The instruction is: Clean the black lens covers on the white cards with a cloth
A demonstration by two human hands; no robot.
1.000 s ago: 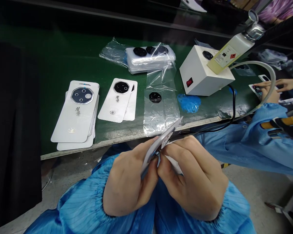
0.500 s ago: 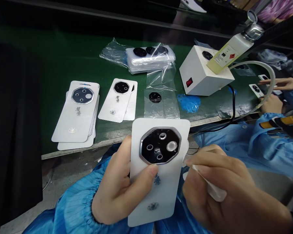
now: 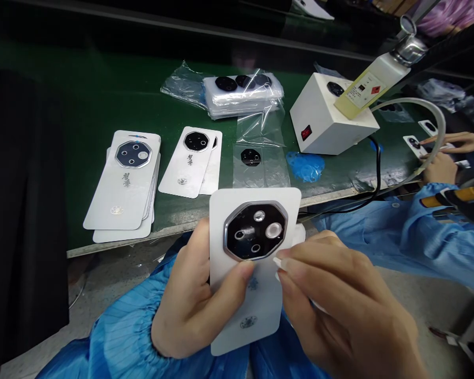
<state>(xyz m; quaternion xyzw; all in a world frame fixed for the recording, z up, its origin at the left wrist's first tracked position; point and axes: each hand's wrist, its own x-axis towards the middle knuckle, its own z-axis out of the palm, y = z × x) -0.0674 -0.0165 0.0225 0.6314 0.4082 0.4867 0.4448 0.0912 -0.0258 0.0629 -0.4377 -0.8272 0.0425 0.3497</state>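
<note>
My left hand (image 3: 195, 302) grips a white phone back cover (image 3: 256, 295) upright in front of me, thumb across its face just under the black octagonal camera module (image 3: 255, 230). My right hand (image 3: 339, 310) is closed in a pinch on a small white cloth (image 3: 279, 263), whose tip touches the cover at the lower right edge of the camera module. Both sleeves are blue.
On the green bench (image 3: 82, 95) lie two stacks of white covers (image 3: 124, 184) (image 3: 193, 162), a clear bag holding more covers (image 3: 240, 92), an empty clear sleeve (image 3: 256, 163), a blue crumpled glove (image 3: 306, 166) and a white box with a red switch (image 3: 332, 118). Another person's hands (image 3: 442, 152) work at the right.
One second ago both hands held the cover edge-on. It has since been turned face-up in my left hand, and my right hand has brought the white cloth up to the camera module.
</note>
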